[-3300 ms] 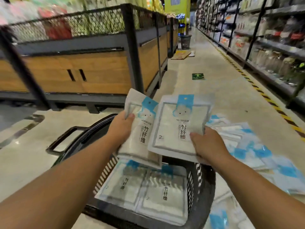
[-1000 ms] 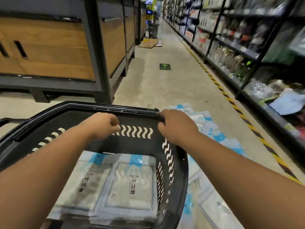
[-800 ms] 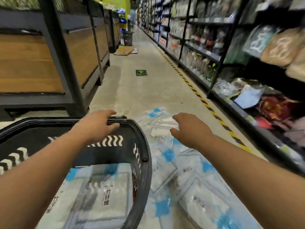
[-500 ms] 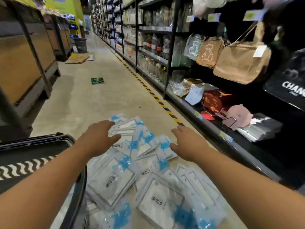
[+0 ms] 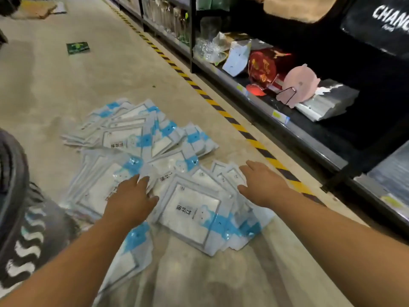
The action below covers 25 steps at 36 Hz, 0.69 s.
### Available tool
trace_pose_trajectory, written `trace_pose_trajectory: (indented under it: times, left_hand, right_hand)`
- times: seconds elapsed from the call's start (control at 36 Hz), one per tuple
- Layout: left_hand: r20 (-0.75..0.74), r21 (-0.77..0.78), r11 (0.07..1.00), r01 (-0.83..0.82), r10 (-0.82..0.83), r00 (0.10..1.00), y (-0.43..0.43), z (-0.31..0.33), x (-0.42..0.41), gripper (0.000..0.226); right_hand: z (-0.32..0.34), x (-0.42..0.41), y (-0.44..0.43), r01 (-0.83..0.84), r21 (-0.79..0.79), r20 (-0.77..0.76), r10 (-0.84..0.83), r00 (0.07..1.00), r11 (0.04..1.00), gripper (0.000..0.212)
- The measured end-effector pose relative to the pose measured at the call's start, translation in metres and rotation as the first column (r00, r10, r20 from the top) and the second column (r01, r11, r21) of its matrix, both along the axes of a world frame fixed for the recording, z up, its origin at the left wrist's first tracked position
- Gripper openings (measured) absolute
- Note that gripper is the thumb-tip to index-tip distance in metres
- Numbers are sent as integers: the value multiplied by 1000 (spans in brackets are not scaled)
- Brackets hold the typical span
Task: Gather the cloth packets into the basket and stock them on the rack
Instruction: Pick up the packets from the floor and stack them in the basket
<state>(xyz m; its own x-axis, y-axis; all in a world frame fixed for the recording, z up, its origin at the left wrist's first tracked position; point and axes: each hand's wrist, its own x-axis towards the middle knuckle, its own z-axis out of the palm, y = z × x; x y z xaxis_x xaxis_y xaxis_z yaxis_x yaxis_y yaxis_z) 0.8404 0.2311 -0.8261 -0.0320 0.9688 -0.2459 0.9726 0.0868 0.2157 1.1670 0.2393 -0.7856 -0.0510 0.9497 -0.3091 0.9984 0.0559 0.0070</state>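
Several white cloth packets (image 5: 190,209) with blue header cards lie spread in a loose heap on the concrete floor. My left hand (image 5: 130,200) lies flat, fingers straight, on the packets left of the nearest big packet. My right hand (image 5: 263,185) reaches over the right edge of the heap with fingers straight, palm down. Neither hand holds a packet. The black basket (image 5: 15,218) stands at the left edge of the view, only its side wall with white chevrons showing. The dark rack (image 5: 287,129) runs along the right side.
A yellow-and-black striped line (image 5: 223,111) runs on the floor in front of the rack. The rack's bottom shelf carries a pink round item (image 5: 298,85), a red package (image 5: 263,67) and silver packets (image 5: 325,103). A green floor sticker (image 5: 78,48) lies further down the aisle.
I put two packets into the basket, gripped its rim, then let go. My view turned right and down to the heap, and both hands came down onto the packets.
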Motion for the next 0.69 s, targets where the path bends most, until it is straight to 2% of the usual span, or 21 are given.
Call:
trace_pose_trajectory:
  times: [0.11, 0.22, 0.31, 0.39, 0.5, 0.56, 0.61, 0.69]
  left_hand:
    - [-63, -98, 995, -20, 14, 998, -28, -50, -27, 74]
    - [-59, -158, 987, -39, 30, 998, -56, -96, -55, 74]
    - [-176, -177, 984, -14, -18, 984, -75, -125, -70, 74]
    - [-224, -213, 976, -38, -10, 975, -86, -146, -79, 74]
    - [-163, -244, 964, -104, 65, 984, -101, -170, -72, 73]
    - [-164, -175, 977, -126, 97, 982, -111, -180, -63, 73]
    - [-98, -110, 979, -172, 161, 982, -119, -182, -50, 75]
    - [-39, -180, 958, -222, 219, 975, -124, -179, -28, 85]
  right_hand:
    - [-58, -9, -10, -33, -90, -5, 32, 999, 995, 67]
    - [-110, -31, -18, -82, -171, -52, 74, 996, 982, 68]
    - [-143, -49, -25, -203, -144, -38, 199, 979, 969, 67]
    - [-166, -69, -29, -310, -113, -6, 311, 950, 944, 80]
    - [-185, -92, -32, -308, -157, 14, 314, 949, 938, 85]
    - [-194, -98, -37, -290, -165, 51, 302, 952, 943, 88]
    - [-200, -100, -40, -278, -160, 47, 289, 956, 947, 90]
    - [-200, -97, -41, -282, -143, -18, 283, 959, 949, 90]
